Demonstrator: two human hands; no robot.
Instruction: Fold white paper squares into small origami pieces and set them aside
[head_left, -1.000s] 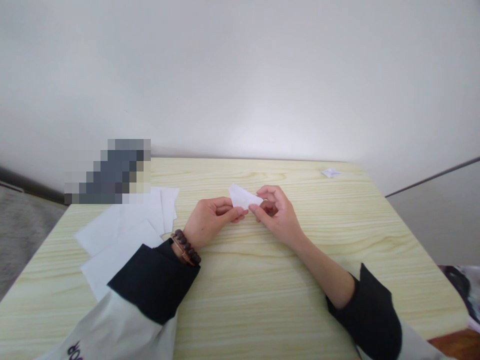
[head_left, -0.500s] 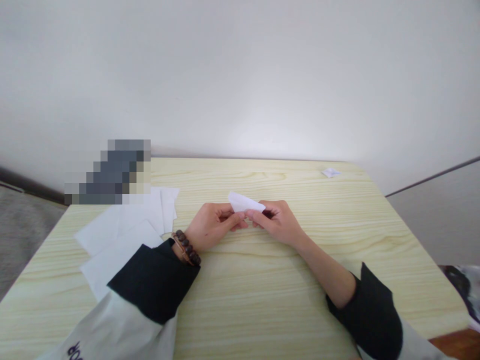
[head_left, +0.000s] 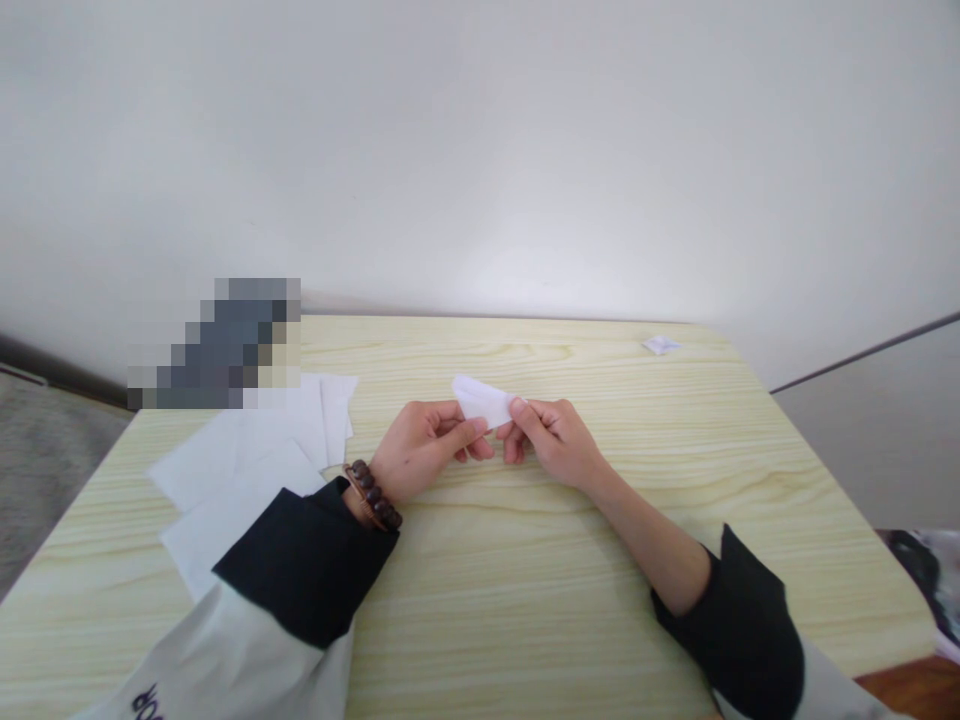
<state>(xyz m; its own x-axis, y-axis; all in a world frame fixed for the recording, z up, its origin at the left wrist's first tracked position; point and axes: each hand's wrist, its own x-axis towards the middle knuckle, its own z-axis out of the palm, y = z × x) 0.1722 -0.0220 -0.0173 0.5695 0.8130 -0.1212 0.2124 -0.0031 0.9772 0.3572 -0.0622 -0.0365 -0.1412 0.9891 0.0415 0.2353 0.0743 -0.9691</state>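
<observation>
While your pale grey sleeves with broad black cuffs (head_left: 304, 565) lie nearest you, on the near side of a small, pointed piece of folded white paper (head_left: 486, 402), a dark brown beaded bracelet (head_left: 373, 492) shows on your left wrist, also short of that paper and to its left. Left of the folded piece, several flat, white, straight-edged paper sheets (head_left: 259, 440) overlap on the pale yellow wood-grain table (head_left: 525, 600), partly hidden by your left cuff. Your left hand (head_left: 420, 447) pinches the folded piece at its lower left edge, thumb on its face. Your right hand (head_left: 559, 440) grips its right end, thumb pressed on it and the other fingers curled beneath. The piece is between both your hands, over the table. Farther off, beyond the folded piece and well to its left, a dark object (head_left: 225, 345) is blurred into blocks, so you cannot tell what it is. Beyond the piece and well to its right, a small, pointed, white folded-paper shape (head_left: 661, 345) lies near the table's far edge. Past the folded piece, behind everything, rises a plain off-white wall (head_left: 480, 150).
</observation>
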